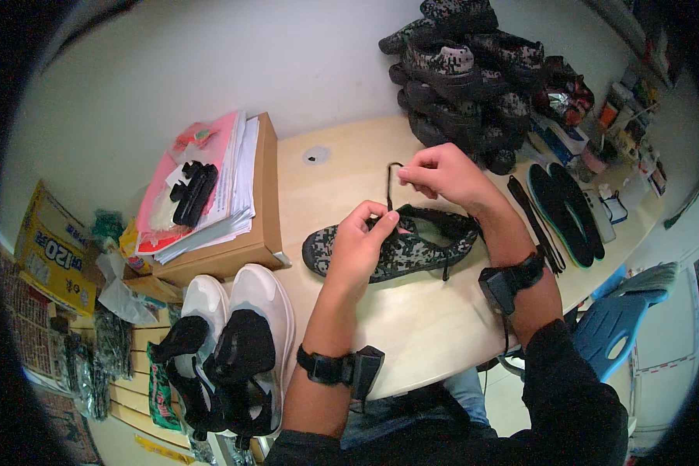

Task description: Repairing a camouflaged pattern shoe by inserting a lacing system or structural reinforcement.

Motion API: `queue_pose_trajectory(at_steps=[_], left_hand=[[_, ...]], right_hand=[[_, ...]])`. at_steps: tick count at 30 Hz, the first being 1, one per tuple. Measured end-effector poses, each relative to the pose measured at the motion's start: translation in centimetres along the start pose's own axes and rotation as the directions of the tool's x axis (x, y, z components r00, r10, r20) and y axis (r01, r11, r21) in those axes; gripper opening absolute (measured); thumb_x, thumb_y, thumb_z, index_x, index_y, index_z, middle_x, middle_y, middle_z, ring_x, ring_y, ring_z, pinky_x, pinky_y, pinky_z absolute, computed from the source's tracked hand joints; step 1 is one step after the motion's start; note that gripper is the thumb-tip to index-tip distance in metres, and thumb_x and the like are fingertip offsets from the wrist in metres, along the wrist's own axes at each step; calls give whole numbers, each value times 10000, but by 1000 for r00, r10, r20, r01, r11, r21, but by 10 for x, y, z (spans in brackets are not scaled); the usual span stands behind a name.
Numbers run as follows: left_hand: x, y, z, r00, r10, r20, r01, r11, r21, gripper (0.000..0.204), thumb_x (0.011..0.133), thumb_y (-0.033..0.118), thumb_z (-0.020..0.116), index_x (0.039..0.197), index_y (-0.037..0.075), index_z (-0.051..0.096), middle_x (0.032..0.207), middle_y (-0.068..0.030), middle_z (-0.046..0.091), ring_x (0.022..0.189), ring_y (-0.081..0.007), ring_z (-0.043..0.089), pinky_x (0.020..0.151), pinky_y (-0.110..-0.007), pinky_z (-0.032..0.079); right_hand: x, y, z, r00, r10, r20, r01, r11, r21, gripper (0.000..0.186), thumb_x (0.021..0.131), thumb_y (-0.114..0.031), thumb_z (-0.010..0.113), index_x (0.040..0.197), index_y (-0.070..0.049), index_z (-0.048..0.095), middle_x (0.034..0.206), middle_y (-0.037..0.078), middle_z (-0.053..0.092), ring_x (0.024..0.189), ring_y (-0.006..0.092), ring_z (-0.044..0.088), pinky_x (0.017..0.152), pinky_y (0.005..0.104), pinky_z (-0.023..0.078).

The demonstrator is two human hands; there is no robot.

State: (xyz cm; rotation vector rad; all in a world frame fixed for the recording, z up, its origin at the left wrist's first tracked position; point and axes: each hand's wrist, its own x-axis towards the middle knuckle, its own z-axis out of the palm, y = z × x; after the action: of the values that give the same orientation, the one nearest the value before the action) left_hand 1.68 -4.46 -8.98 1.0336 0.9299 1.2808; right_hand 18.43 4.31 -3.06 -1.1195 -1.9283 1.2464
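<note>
A low camouflage-patterned shoe [412, 262] with a dark sole lies sideways on the table, toe to the left. My left hand [357, 247] is closed on it at the lacing area, thumb and forefinger together; its other fingers are partly hidden. From those fingertips a dark shoelace [389, 186] runs upward to my right hand [445, 175]. That hand is raised above the shoe opening and pinches the lace, which bends over near its end. Another lace end hangs down the near side of the shoe.
Similar shoes [458, 85] are piled against the wall. At right lie dark laces [532, 221] and a pair of insoles [565, 210]. A cardboard box [266, 194] with papers stands left, white-and-black shoes [260, 334] nearer me. A blue stool [617, 322] is beyond the table edge.
</note>
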Motion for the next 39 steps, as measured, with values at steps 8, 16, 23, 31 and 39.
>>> queue_pose_trajectory(at_steps=[8,16,23,31,39], left_hand=[[-1,3,4,1000,9,3,-8,993,-115,130,914,73,549,1026,35,496,852,-129,657,749,-184,663,661,-288,557],[-2,9,8,999,-13,-46,8,993,-115,141,897,27,551,1033,18,515,897,-148,665,805,-195,657,712,-291,543],[3,-6,7,991,-10,-137,-3,996,-92,160,854,16,607,1004,-12,560,934,-88,652,838,-128,634,726,-229,491],[-1,6,11,985,-30,-167,26,999,-24,317,820,-27,603,1124,-11,514,951,-117,657,874,-156,653,756,-244,516],[2,-5,17,971,68,-228,-76,997,-25,397,804,-65,594,1178,-27,467,931,-166,670,851,-171,665,738,-245,527]], right_hand=[[0,7,7,986,-49,162,34,995,93,106,828,-57,641,898,16,673,686,11,604,583,64,516,520,210,408],[-2,5,3,973,-48,225,64,996,-66,94,799,-80,660,847,-3,686,675,-3,595,592,63,494,542,211,404],[-2,8,3,964,-94,250,137,977,-164,104,793,-95,675,811,7,665,685,11,610,610,72,510,570,229,421],[1,13,5,966,-131,224,187,949,-252,146,776,-118,708,826,9,657,755,52,647,709,104,569,659,262,460],[-11,2,12,966,-203,160,243,924,-296,127,819,-119,635,852,1,655,758,79,651,695,157,596,657,297,476]])
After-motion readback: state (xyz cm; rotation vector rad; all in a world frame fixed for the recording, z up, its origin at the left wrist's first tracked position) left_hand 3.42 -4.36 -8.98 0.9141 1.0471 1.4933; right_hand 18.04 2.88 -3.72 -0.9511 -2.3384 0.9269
